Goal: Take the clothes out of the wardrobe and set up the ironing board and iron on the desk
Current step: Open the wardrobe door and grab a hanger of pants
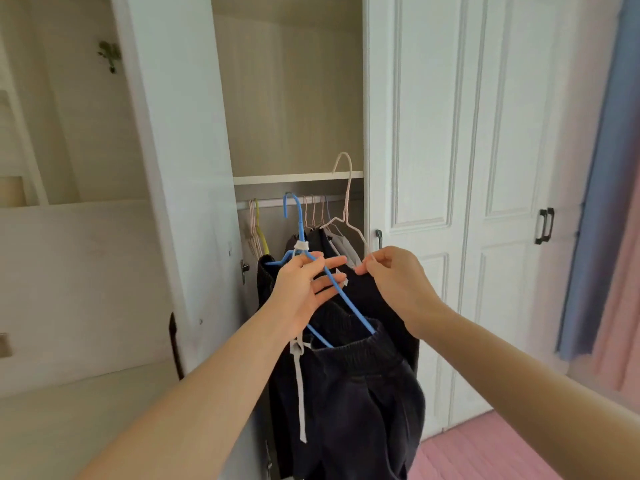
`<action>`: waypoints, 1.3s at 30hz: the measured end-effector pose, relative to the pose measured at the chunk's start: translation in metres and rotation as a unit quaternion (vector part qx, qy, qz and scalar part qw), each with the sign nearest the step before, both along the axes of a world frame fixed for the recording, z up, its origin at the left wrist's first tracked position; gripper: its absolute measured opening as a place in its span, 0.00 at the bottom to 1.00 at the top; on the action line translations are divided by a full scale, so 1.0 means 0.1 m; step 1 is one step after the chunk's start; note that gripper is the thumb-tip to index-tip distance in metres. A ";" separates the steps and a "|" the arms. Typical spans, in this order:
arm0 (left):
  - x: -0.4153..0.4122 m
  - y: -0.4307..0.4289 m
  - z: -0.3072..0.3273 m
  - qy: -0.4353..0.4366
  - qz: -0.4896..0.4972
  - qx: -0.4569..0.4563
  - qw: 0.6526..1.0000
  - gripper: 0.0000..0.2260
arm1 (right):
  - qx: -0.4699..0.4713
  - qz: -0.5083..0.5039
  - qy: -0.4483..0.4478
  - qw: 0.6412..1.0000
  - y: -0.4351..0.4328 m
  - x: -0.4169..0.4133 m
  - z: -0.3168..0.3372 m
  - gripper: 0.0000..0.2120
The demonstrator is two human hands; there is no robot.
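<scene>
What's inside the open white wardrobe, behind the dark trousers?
On the white rail: pale pink and yellow hangers at left, more pale hangers carrying dark and grey garments. Dark drawstring trousers on the blue wire hanger, held in front, hide the lower part.

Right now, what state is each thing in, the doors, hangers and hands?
Left wardrobe door: open.
Right doors: closed.
Blue hanger: held by left hand, dark trousers hanging on it.
Pale hanger: hook off the rail, pinched by right hand.
Other hangers: hanging on the rail.
</scene>
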State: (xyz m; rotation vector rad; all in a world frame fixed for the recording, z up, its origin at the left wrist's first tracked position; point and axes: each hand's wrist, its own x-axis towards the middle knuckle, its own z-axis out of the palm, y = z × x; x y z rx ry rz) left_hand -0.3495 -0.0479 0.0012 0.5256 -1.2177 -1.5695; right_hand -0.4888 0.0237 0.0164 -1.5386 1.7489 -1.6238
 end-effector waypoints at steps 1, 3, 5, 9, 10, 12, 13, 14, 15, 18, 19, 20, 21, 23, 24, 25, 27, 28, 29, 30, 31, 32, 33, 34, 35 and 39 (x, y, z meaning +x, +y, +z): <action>0.04 0.08 0.04 0.001 -0.017 0.003 1.000 0.05 | -0.001 0.002 0.004 1.000 0.09 0.03 0.02 0.11; 0.13 0.24 0.09 -0.009 -0.041 0.006 0.999 0.10 | -0.001 0.002 0.018 1.000 0.25 0.10 0.07 0.10; 0.24 0.41 0.11 -0.021 -0.055 0.005 0.998 0.11 | -0.004 -0.004 0.036 0.999 0.41 0.18 0.09 0.09; 0.48 0.76 0.08 -0.040 -0.068 0.003 0.997 0.10 | 0.003 -0.024 0.060 0.998 0.76 0.38 0.06 0.09; 0.53 0.85 0.05 -0.044 -0.072 0.001 0.996 0.09 | 0.004 -0.031 0.058 0.998 0.86 0.42 0.04 0.10; 0.63 1.04 -0.01 -0.050 -0.078 0.009 0.996 0.07 | 0.011 -0.043 0.049 0.998 1.07 0.51 -0.03 0.10; 0.67 1.14 -0.05 -0.052 -0.081 0.015 0.995 0.06 | 0.017 -0.048 0.048 0.998 1.19 0.55 -0.07 0.10; 0.71 1.25 -0.09 -0.055 -0.085 0.020 0.995 0.06 | 0.023 -0.053 0.048 0.997 1.31 0.60 -0.10 0.10; 0.75 1.35 -0.13 -0.058 -0.090 0.023 0.994 0.05 | 0.030 -0.057 0.048 0.997 1.43 0.64 -0.14 0.10; 0.83 1.66 -0.22 -0.068 -0.103 0.030 0.992 0.05 | 0.037 -0.070 0.045 0.996 1.80 0.77 -0.23 0.09; 0.85 1.76 -0.24 -0.069 -0.105 0.029 0.992 0.05 | 0.037 -0.073 0.044 0.996 1.91 0.80 -0.26 0.09; 0.87 1.86 -0.25 -0.068 -0.107 0.027 0.992 0.06 | 0.036 -0.075 0.043 0.996 2.03 0.83 -0.28 0.09; 0.88 1.96 -0.25 -0.067 -0.109 0.024 0.992 0.07 | 0.036 -0.075 0.043 0.996 2.14 0.85 -0.28 0.09; 0.91 2.16 -0.24 -0.065 -0.110 0.016 0.992 0.09 | 0.033 -0.077 0.044 0.996 2.36 0.87 -0.28 0.09; 0.92 2.26 -0.23 -0.063 -0.109 0.012 0.992 0.09 | 0.029 -0.078 0.043 0.996 2.46 0.88 -0.28 0.08; 0.93 2.36 -0.23 -0.061 -0.107 0.007 0.992 0.09 | 0.022 -0.078 0.043 0.996 2.56 0.88 -0.27 0.08; 0.94 2.55 -0.21 -0.053 -0.104 -0.001 0.993 0.09 | 0.010 -0.071 0.045 0.996 2.73 0.88 -0.24 0.08; 0.94 2.64 -0.20 -0.049 -0.103 -0.004 0.993 0.09 | 0.005 -0.065 0.046 0.997 2.81 0.88 -0.22 0.08; 0.94 2.74 -0.19 -0.045 -0.100 -0.005 0.994 0.09 | 0.002 -0.059 0.046 0.997 2.89 0.88 -0.20 0.09; 0.94 2.83 -0.17 -0.041 -0.096 -0.007 0.995 0.08 | 0.000 -0.052 0.047 0.998 2.97 0.88 -0.19 0.09; 0.94 2.93 -0.16 -0.038 -0.088 -0.006 0.995 0.07 | -0.001 -0.045 0.049 0.998 3.05 0.88 -0.18 0.09; 0.93 3.02 -0.16 -0.035 -0.080 -0.004 0.996 0.07 | -0.003 -0.038 0.051 0.998 3.13 0.87 -0.17 0.09; 0.93 3.12 -0.15 -0.031 -0.073 -0.001 0.997 0.06 | -0.004 -0.031 0.051 0.998 3.22 0.85 -0.16 0.09; 0.92 3.22 -0.15 -0.027 -0.066 0.000 0.997 0.06 | -0.006 -0.025 0.050 0.998 3.31 0.83 -0.15 0.09; 0.92 3.32 -0.14 -0.023 -0.056 -0.001 0.998 0.05 | -0.009 -0.019 0.051 0.998 3.39 0.82 -0.13 0.09; 0.93 3.67 -0.13 -0.005 -0.006 -0.012 1.000 0.04 | -0.018 0.011 0.050 0.999 3.71 0.78 -0.09 0.09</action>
